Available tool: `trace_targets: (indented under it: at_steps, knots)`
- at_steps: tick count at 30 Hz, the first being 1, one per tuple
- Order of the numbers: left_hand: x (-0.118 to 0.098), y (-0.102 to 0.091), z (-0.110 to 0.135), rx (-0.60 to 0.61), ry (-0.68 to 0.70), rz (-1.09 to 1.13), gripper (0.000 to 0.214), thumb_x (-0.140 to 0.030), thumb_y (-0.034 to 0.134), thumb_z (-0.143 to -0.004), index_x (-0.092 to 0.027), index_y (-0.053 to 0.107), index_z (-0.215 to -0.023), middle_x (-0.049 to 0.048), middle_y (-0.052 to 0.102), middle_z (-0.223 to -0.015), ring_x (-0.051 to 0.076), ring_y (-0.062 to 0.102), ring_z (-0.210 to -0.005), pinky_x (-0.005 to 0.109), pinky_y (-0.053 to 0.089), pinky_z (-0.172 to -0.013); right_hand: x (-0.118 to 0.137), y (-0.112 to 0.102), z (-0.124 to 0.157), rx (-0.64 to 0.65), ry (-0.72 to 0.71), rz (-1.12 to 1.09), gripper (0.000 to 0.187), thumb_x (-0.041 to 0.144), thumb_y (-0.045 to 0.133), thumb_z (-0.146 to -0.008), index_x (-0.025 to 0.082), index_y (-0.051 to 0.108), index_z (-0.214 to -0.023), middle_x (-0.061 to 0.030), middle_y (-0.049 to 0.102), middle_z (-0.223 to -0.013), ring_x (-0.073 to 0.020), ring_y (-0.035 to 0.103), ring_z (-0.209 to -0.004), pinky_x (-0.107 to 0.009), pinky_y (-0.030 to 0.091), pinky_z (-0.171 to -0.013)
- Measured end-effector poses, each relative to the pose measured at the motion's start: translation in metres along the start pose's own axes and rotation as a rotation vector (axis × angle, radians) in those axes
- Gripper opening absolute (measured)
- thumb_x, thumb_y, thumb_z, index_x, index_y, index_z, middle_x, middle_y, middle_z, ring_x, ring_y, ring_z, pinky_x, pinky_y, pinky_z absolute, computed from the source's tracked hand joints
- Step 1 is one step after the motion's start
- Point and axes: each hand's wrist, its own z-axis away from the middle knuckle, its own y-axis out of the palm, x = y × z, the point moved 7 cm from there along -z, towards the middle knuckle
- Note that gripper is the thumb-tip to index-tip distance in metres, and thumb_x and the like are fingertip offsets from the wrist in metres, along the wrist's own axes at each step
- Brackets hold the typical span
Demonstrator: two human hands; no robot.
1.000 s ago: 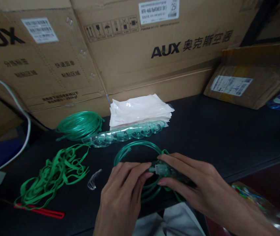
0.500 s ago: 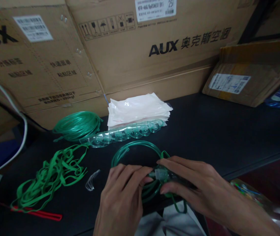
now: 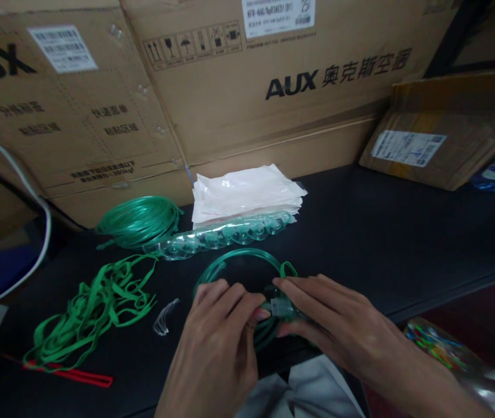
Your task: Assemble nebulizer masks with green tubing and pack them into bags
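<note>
With left hand [image 3: 219,328] pinching tubing [image 3: 266,306] and right hand [image 3: 329,310] grasping connector [image 3: 280,307], we seem to join them; next push needs straightness.

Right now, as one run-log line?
left hand: pinching green tube; right hand: gripping translucent connector; contact: tube meets connector, seating unclear; green straps: piled on table

brown cardboard boxes [image 3: 221,116] stand along a black tabletop [image 3: 382,244].
</note>
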Motion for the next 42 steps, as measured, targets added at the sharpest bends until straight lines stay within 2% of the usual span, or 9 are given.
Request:
trace_targets:
  at_steps: [6, 9, 12, 19, 26, 31, 34, 39, 42]
  knots:
    - [0.006, 0.010, -0.001, 0.104, -0.075, 0.089, 0.025, -0.004, 0.048, -0.094, -0.022, 0.066, -0.094, 0.0018, 0.070, -0.088, 0.024, 0.066, -0.087, 0.051, 0.046, -0.096, 0.002, 0.003, 0.006, 0.021, -0.081, 0.139, 0.035, 0.023, 0.042, -0.108, 0.011, 0.055, -0.139, -0.0124, 0.072, -0.131, -0.0249, 0.071, -0.113, -0.046, 0.058, -0.103]
    - [0.006, 0.013, 0.000, 0.124, -0.120, 0.132, 0.022, -0.011, 0.052, -0.097, -0.024, 0.069, -0.100, 0.0004, 0.073, -0.094, 0.024, 0.068, -0.095, 0.051, 0.045, -0.103, -0.011, 0.007, 0.009, 0.127, -0.035, 0.181, 0.040, 0.026, 0.044, -0.107, 0.022, 0.050, -0.147, -0.0100, 0.066, -0.140, -0.0278, 0.069, -0.116, -0.054, 0.056, -0.103]
    - [0.006, 0.009, 0.003, 0.159, -0.104, 0.156, 0.017, -0.021, 0.058, -0.099, -0.029, 0.071, -0.105, -0.0024, 0.074, -0.095, 0.021, 0.069, -0.092, 0.043, 0.052, -0.093, -0.023, 0.006, 0.008, 0.194, -0.003, 0.187, 0.046, 0.027, 0.052, -0.104, 0.032, 0.047, -0.149, -0.0084, 0.059, -0.148, -0.0303, 0.065, -0.119, -0.059, 0.056, -0.100]
    - [0.062, -0.028, 0.025, -0.104, -0.390, -0.277, 0.032, -0.044, 0.061, -0.097, -0.022, 0.070, -0.119, 0.0070, 0.072, -0.111, 0.029, 0.070, -0.101, 0.042, 0.058, -0.085, -0.028, -0.011, 0.001, 0.128, -0.014, 0.040, 0.066, 0.000, 0.044, -0.095, 0.036, 0.049, -0.149, -0.0095, 0.052, -0.153, -0.0260, 0.054, -0.137, -0.050, 0.057, -0.103]
    - [0.073, -0.008, 0.009, 0.018, -0.451, -0.251, 0.019, -0.022, 0.065, -0.089, -0.018, 0.074, -0.105, 0.0058, 0.073, -0.092, 0.016, 0.070, -0.058, 0.025, 0.052, -0.055, -0.022, -0.009, -0.008, -0.008, -0.042, -0.122, 0.074, -0.005, 0.049, -0.087, 0.046, 0.059, -0.140, 0.0006, 0.052, -0.154, -0.0251, 0.055, -0.138, -0.044, 0.056, -0.105]
    - [0.062, -0.003, 0.007, 0.077, -0.395, -0.137, 0.023, -0.013, 0.061, -0.088, -0.022, 0.074, -0.104, 0.0029, 0.072, -0.089, 0.012, 0.067, -0.056, 0.020, 0.049, -0.052, -0.015, 0.004, -0.017, 0.126, 0.005, -0.268, 0.061, -0.006, 0.043, -0.087, 0.029, 0.071, -0.129, -0.0075, 0.053, -0.154, -0.0237, 0.051, -0.141, -0.043, 0.048, -0.111]
    - [0.062, -0.002, 0.010, 0.078, -0.414, -0.178, 0.038, -0.015, 0.061, -0.089, -0.023, 0.066, -0.126, 0.0036, 0.070, -0.096, 0.014, 0.067, -0.056, 0.022, 0.051, -0.052, -0.016, -0.002, -0.013, 0.149, 0.098, -0.318, 0.052, -0.002, 0.047, -0.086, 0.027, 0.074, -0.120, -0.0073, 0.053, -0.154, -0.0274, 0.050, -0.142, -0.050, 0.046, -0.112]
    - [0.049, 0.004, 0.002, 0.104, -0.283, -0.165, 0.074, -0.009, 0.051, -0.093, -0.035, 0.028, -0.160, 0.0131, 0.051, -0.145, 0.021, 0.075, -0.094, 0.034, 0.061, -0.079, -0.014, -0.013, -0.005, 0.177, 0.128, -0.328, 0.045, 0.002, 0.049, -0.090, 0.030, 0.074, -0.115, -0.0040, 0.056, -0.151, -0.0262, 0.052, -0.140, -0.050, 0.049, -0.110]
    - [0.037, 0.008, -0.003, 0.159, -0.167, -0.065, 0.076, -0.004, 0.049, -0.094, -0.038, 0.030, -0.158, 0.0102, 0.041, -0.156, 0.026, 0.061, -0.128, 0.041, 0.056, -0.099, -0.008, -0.014, -0.008, 0.178, 0.089, -0.341, 0.044, 0.000, 0.047, -0.090, 0.027, 0.074, -0.111, -0.0042, 0.066, -0.140, -0.0235, 0.054, -0.138, -0.048, 0.046, -0.113]
